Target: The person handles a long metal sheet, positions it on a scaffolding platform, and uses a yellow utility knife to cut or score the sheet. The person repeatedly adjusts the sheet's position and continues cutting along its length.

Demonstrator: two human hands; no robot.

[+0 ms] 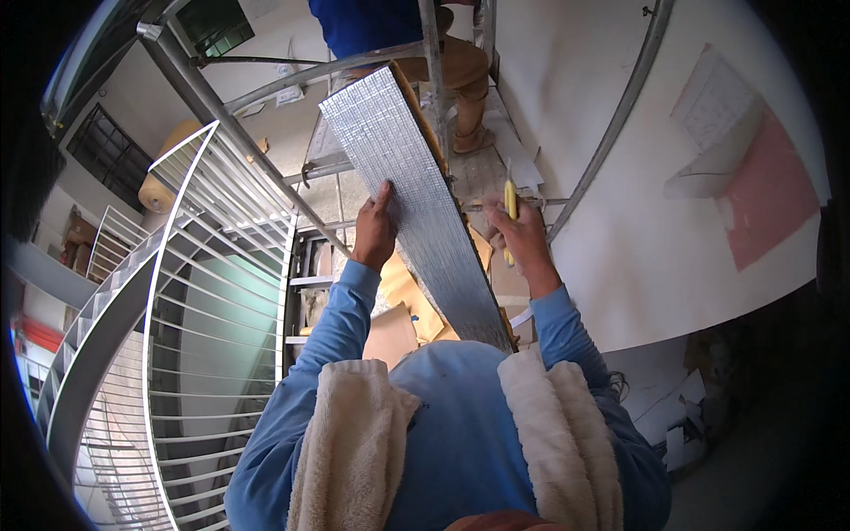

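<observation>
A long, silver foil-faced insulation board (416, 203) with a rough yellow-brown edge slants across the view, its near end close to my belly. My left hand (376, 228) grips its left edge, the thumb lying on the foil and the fingers hidden behind. Just off the board's right edge, my right hand (524, 237) is closed around a yellow utility knife (510, 200). The thin blade points up, away from me.
Metal scaffold tubes (434, 71) surround me. A person in blue (367, 22) sits at the far side. White railings and a curved stair (212, 301) stand to the left. Yellow-brown offcuts (412, 296) lie beneath the board. A pale wall (655, 203) rises on the right.
</observation>
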